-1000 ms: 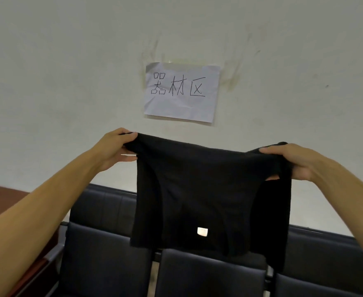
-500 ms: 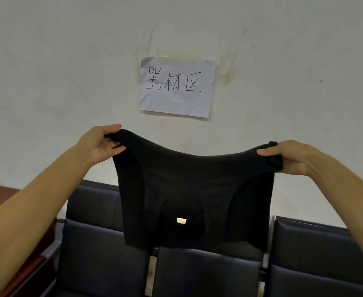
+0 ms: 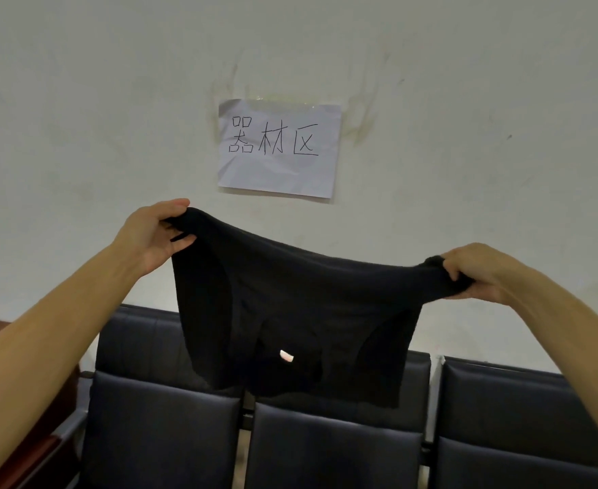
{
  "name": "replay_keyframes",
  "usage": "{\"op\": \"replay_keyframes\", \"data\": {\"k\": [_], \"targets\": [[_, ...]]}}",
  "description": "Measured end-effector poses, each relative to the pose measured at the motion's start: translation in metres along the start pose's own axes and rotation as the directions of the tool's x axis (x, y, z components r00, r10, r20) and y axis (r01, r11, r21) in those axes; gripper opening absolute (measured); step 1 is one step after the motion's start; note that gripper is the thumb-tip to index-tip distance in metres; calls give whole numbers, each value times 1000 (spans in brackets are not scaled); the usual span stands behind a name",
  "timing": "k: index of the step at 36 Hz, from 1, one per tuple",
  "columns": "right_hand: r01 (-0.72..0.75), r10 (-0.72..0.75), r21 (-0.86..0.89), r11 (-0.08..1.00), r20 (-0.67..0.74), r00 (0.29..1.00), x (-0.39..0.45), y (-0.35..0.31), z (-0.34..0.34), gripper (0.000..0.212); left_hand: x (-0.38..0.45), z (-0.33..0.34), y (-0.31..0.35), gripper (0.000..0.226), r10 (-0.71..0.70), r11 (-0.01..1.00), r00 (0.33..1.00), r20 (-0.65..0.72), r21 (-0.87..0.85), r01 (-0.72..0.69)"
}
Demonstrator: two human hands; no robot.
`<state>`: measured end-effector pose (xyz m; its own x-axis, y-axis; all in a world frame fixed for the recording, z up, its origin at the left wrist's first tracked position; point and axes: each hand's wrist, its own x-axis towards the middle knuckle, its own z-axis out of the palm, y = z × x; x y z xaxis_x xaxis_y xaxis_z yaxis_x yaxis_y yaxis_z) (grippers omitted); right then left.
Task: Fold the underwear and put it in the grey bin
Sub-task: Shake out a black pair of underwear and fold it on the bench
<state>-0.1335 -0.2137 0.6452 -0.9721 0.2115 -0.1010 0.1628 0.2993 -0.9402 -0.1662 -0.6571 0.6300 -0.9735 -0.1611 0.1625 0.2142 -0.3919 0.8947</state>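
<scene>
Closest to the camera are two bare arms, reaching up and fwd. The left hand (image 3: 154, 234) has its fingers and thumb curled round one top corner of the black underwear (image 3: 290, 319), pinching the cloth tight. The right hand (image 3: 477, 273) does the same w/ the other top corner, a small wad of cloth bunched in its fingers. Both grips look firm, nothing loose.

The underwear hangs in the air between the two hands — spread wide, the waistband sagging a bit in the middle. It is not touching anything else. A small pale tag (image 3: 286, 356) shows low on the cloth (too small to read).

Behind and below it is a row of dark padded seats (image 3: 163, 435), side by side. Further back is a pale wall (image 3: 79, 118) w/ a sheet of paper (image 3: 279, 148) taped on it, w/ handwritten characters.

How far along? Just the start, I think. The underwear is held up flat and open — no fold made yet. Still to do: fold it, then drop it in the grey bin. The bin is not in view here, so I can't say where it is.
</scene>
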Motion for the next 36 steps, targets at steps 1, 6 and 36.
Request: {"op": "replay_keyframes", "data": {"k": [1,6,36], "targets": [[8,-9,-57,998,-12,1000,-1,1,-1,49,0,1,1,16,5,1000,1000,-1,-2,-5],[-8,6,-95,995,-27,1000,-8,6,-4,27,-1,10,3,16,30,999,1000,7,-11,-30],[225,-183,503,834,-133,974,-38,35,-28,25,-42,16,5,11,-15,960,999,-36,277,24]]}}
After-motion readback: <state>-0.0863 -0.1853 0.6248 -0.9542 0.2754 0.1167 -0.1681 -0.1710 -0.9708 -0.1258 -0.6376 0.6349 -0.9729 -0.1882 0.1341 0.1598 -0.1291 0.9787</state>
